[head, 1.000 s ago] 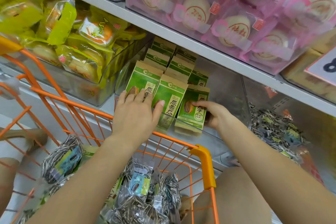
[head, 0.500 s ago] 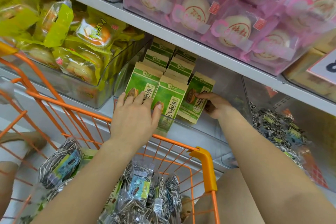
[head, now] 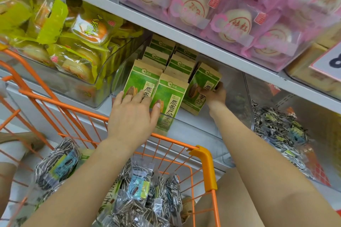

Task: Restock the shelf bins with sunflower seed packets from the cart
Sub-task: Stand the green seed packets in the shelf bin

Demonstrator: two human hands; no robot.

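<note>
Green and tan sunflower seed packets (head: 168, 96) stand in rows inside a clear shelf bin (head: 234, 86). My left hand (head: 135, 114) presses flat, fingers straight, against the two front packets and holds them upright. My right hand (head: 215, 93) grips a third green packet (head: 202, 86), tilted, at the right end of the front row inside the bin. The orange wire cart (head: 207, 164) sits below my arms, holding several clear packets of striped seeds (head: 138, 186).
A clear bin of yellow-green snack bags (head: 60, 38) stands to the left. To the right, a bin holds striped seed packets (head: 276, 131). Pink cake packs (head: 230, 14) fill the shelf above. A person's leg and shoe (head: 16, 142) show at far left.
My right hand has carried its green packet up and deeper into the bin, beside the front row. The left hand stayed pressed on the front packets.
</note>
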